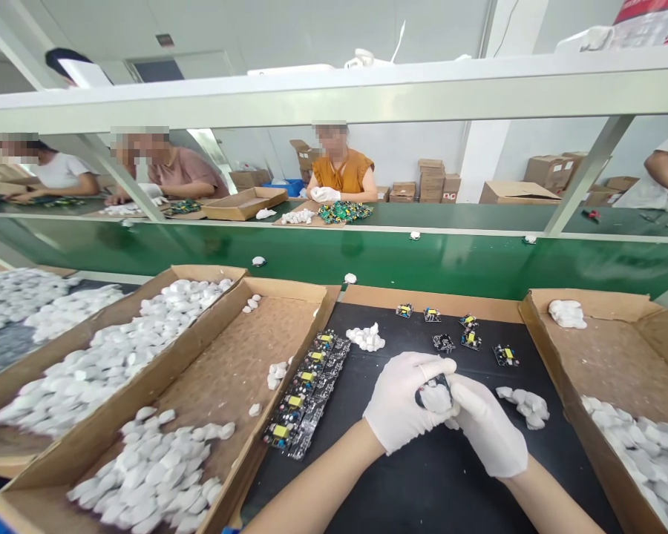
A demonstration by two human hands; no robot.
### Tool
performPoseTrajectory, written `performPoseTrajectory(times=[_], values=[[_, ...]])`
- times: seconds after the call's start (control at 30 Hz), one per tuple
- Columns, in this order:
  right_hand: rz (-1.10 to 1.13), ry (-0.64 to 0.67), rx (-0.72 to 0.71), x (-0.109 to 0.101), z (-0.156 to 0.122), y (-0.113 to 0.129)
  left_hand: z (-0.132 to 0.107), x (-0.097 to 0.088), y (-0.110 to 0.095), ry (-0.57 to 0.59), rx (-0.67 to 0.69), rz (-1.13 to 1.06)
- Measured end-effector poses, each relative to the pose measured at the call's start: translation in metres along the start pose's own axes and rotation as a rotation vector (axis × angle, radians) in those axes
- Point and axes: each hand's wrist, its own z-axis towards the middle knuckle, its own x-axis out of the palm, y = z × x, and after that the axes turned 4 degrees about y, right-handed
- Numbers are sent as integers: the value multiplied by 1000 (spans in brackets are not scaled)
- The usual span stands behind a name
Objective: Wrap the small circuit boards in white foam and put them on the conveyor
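White gloves on both hands: the left hand [404, 400] and right hand [487, 434] meet over the black mat [423, 475], fingers clenched together around a small white shell [437, 398] with something dark in it, probably a board. Progress looks like midway: a stack of boards [307, 389] sits just left of the hands, six loose ones [462, 334] lie further back, and small shell piles [526, 406] wait nearby. The cardboard trays [228, 371] hold heaps of white pieces.

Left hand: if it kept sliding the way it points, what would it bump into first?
The left hand points up-right and already touches the white piece and right hand.
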Motion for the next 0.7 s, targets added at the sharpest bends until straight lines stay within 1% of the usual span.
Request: performPoseTrajectory(times=[0.1, 0.2, 0.27, 0.33, 0.4, 0.57, 0.63, 0.7], values=[[-96, -2, 8, 3, 1, 9, 0, 1, 1, -8, -1, 34], [-138, -37, 72, 5, 0, 17, 1, 2, 1, 8, 20, 94], [-149, -42, 93, 6, 0, 19, 1, 3, 1, 1, 47, 112], [-152, -31, 76, 6, 0, 17, 2, 3, 0, -19, 74, 109], [-112, 3, 48, 5, 0, 13, 3, 2, -1, -51, 97, 113], [179, 41, 9, 2, 2, -2, 4, 3, -4, -102, 144, 192], [204, 50, 37, 0, 3, -3, 4, 3, -4, -97, 145, 201], [218, 73, 71, 0, 3, 1, 4, 2, -4, -50, 136, 209]])
